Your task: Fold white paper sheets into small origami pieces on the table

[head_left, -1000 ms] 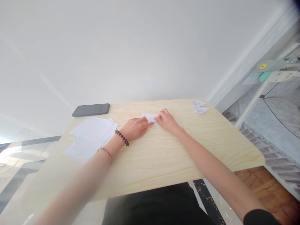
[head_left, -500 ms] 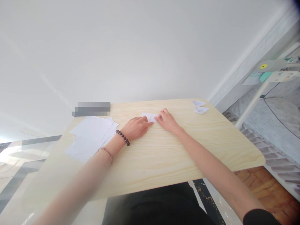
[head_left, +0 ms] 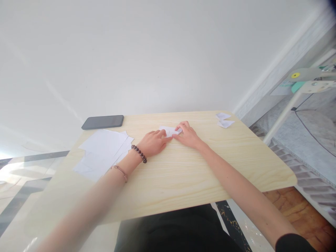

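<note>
A small folded piece of white paper lies on the light wooden table near its far middle. My left hand, with a bead bracelet at the wrist, rests on the table with its fingers stretched onto the paper's near left edge. My right hand sits at the paper's right end, its fingers curled and pinching that end of the paper.
A stack of white paper sheets lies at the table's left. A dark phone rests at the far left corner. Two small folded white papers sit at the far right corner. A white wall stands behind; a lamp stand is at right.
My right hand's fingers have shifted slightly over the paper's right end. My left hand has barely moved.
</note>
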